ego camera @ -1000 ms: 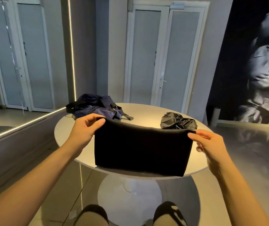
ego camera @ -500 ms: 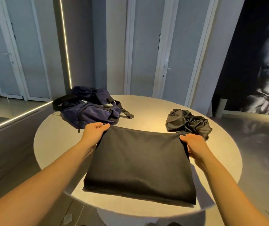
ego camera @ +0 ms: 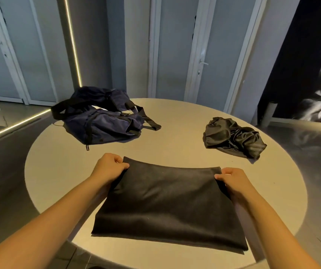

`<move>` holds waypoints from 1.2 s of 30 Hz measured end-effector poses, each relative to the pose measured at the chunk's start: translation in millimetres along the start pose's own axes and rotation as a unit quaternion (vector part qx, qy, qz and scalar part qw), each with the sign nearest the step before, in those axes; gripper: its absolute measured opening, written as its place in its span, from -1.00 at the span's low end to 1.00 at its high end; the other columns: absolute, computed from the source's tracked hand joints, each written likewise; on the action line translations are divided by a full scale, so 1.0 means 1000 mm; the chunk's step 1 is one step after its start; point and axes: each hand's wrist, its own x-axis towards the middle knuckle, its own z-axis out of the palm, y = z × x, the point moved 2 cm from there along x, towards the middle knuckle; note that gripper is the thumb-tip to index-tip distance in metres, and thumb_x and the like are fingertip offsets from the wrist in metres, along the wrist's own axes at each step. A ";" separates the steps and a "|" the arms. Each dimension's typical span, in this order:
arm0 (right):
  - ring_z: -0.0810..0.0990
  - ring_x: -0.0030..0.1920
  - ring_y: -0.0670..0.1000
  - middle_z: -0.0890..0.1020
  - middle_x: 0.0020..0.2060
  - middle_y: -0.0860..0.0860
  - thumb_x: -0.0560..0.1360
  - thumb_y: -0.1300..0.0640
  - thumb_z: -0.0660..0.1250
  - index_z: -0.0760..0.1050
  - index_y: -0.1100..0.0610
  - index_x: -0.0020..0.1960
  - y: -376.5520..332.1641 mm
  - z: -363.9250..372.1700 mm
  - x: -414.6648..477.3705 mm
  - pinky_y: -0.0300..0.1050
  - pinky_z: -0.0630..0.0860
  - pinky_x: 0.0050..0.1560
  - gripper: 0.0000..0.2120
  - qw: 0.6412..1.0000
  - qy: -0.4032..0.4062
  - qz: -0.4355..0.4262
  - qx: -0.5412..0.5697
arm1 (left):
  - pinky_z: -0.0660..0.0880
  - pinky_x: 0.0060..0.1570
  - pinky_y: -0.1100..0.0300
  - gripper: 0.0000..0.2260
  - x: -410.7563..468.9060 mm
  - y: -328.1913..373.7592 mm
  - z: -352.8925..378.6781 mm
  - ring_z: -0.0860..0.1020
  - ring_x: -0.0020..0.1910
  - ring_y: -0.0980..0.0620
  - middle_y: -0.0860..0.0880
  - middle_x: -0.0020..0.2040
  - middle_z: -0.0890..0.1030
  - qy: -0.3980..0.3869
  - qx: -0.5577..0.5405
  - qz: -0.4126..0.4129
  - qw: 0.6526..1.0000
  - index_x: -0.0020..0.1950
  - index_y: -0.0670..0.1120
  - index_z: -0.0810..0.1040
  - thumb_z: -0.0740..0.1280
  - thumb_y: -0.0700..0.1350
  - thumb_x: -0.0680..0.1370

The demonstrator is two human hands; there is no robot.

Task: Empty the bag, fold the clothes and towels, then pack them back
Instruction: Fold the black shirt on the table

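A folded black cloth [ego camera: 167, 206] lies flat on the near part of the round white table [ego camera: 184, 121]. My left hand [ego camera: 110, 167] pinches its far left corner. My right hand [ego camera: 233, 181] pinches its far right corner. The far edge between the hands sags slightly toward me. A dark blue bag [ego camera: 101, 121] with black straps lies slumped at the table's back left. A crumpled shiny black garment [ego camera: 233, 137] sits at the back right.
The cloth's near edge reaches close to the table's front rim. Bare tabletop lies between the bag and the crumpled garment. White doors and a lit mirror wall stand behind the table; a large dark poster fills the right wall.
The cloth went from hanging in the air to lying flat on the table. Both hands came down with it and still hold its far corners.
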 end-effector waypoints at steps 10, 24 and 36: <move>0.30 -0.36 0.05 0.33 -0.40 0.12 0.58 0.19 0.37 0.35 0.18 -0.31 0.009 0.012 0.018 -0.13 0.28 -0.33 -0.67 0.996 0.066 -0.036 -0.049 | 0.42 -0.09 0.09 -0.91 -0.006 0.006 -0.002 0.54 -0.17 -0.04 -0.06 -0.07 0.63 0.073 0.101 0.012 0.992 -0.02 -0.14 0.63 0.42 -0.13 0.58; 0.60 0.05 0.18 0.65 0.00 0.14 0.55 0.13 0.44 0.62 0.22 0.01 -0.001 0.020 0.039 0.09 0.54 0.14 -0.86 0.995 0.073 -0.040 -0.048 | 0.51 0.18 -0.02 -0.64 -0.013 0.015 -0.004 0.55 0.23 -0.17 -0.14 0.31 0.57 0.058 0.228 0.049 0.971 0.41 -0.08 0.52 0.37 -0.17 0.60; 0.61 0.09 0.18 0.65 0.03 0.12 0.58 0.06 0.40 0.58 0.14 0.13 -0.020 0.018 0.058 0.07 0.54 0.14 -0.81 0.979 0.070 -0.074 -0.174 | -0.24 0.60 -0.05 -0.25 -0.035 0.017 0.051 -0.21 0.65 0.02 0.02 0.69 -0.15 -0.180 0.373 0.216 0.884 0.66 0.21 -0.10 -0.14 0.48 0.53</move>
